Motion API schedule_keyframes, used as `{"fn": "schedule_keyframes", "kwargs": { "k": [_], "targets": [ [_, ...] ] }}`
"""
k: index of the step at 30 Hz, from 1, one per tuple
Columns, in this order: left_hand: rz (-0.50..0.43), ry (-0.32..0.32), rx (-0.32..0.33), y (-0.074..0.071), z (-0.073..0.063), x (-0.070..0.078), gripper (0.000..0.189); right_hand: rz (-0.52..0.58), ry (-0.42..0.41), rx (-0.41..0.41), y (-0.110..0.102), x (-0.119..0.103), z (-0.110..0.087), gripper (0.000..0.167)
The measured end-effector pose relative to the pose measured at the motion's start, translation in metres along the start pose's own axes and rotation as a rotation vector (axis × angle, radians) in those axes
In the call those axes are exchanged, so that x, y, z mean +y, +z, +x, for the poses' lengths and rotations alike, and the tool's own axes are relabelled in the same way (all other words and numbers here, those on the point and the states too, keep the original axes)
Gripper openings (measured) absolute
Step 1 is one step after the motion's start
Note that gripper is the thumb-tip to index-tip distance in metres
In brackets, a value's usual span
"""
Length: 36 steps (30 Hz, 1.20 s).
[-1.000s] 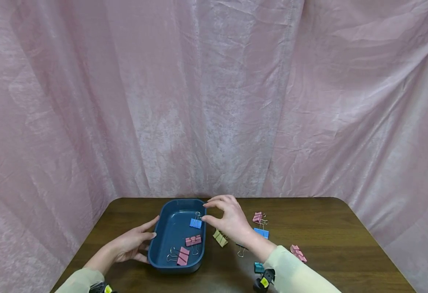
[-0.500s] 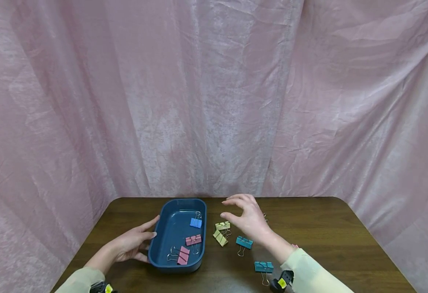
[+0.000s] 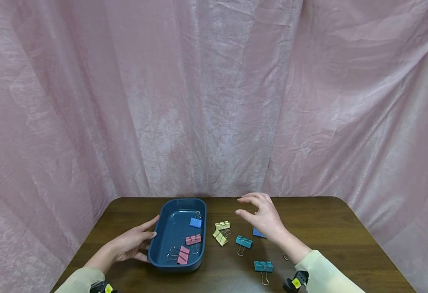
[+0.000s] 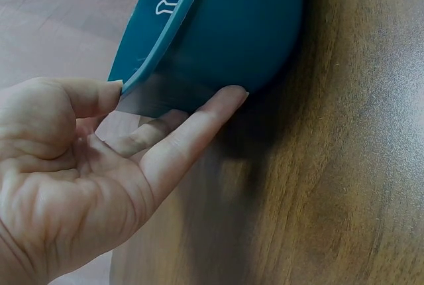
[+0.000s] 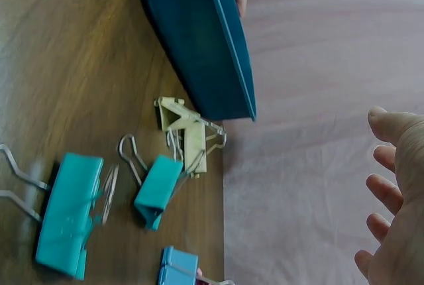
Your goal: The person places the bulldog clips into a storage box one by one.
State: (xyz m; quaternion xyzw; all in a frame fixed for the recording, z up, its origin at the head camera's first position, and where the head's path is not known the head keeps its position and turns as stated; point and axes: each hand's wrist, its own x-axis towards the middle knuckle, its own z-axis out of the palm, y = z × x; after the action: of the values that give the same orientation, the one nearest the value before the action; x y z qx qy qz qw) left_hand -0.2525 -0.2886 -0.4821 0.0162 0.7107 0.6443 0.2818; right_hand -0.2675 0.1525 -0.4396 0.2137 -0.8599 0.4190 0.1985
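My left hand (image 3: 132, 243) is at the left side of a dark blue tray (image 3: 154, 253), thumb at its rim and fairly straight fingers against the outer wall. In the tray lie a blue binder clip (image 3: 195, 222) and two pink binder clips (image 3: 193, 240). My right hand (image 3: 264, 217) hovers over the right part of the table with fingers spread and slightly bent, holding nothing. Below it a blue binder clip (image 3: 258, 232) shows partly; in the right wrist view a bit of pink peeks from behind that blue clip (image 5: 177, 266).
Right of the tray, two yellow binder clips (image 3: 221, 232) lie close together on the brown wooden table (image 3: 331, 244). Two teal binder clips (image 3: 244, 242) lie farther right and nearer. A wire handle (image 3: 285, 256) shows beside the right forearm. A pink curtain (image 3: 214, 101) hangs behind.
My right hand has moved right, from the tray's right edge to above the clips on the table, uncovering the yellow and teal clips. The left hand and tray have stayed put.
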Motion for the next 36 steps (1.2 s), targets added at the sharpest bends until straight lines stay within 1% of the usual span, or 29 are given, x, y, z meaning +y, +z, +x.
{"fn": "schedule_keyframes", "kwargs": {
  "k": [5,13,21,24,36],
  "targets": [
    [-0.008,0.004,-0.008,0.001,-0.001,0.0,0.069,0.032,0.033,0.001,-0.009,0.007,-0.003,0.028],
    [-0.004,0.0,-0.007,0.0,-0.001,-0.001,0.069,-0.038,0.027,0.039,-0.022,0.015,-0.008,0.031],
    [-0.017,0.017,-0.038,0.0,-0.001,-0.001,0.07,-0.091,-0.007,0.1,-0.028,0.03,-0.009,0.034],
    [-0.021,0.022,-0.043,0.0,0.0,-0.001,0.071,-0.103,0.001,0.106,-0.03,0.034,-0.011,0.033],
    [-0.02,0.013,-0.025,-0.002,0.0,-0.002,0.071,-0.131,0.019,0.126,-0.041,0.045,-0.02,0.03]
  ]
}}
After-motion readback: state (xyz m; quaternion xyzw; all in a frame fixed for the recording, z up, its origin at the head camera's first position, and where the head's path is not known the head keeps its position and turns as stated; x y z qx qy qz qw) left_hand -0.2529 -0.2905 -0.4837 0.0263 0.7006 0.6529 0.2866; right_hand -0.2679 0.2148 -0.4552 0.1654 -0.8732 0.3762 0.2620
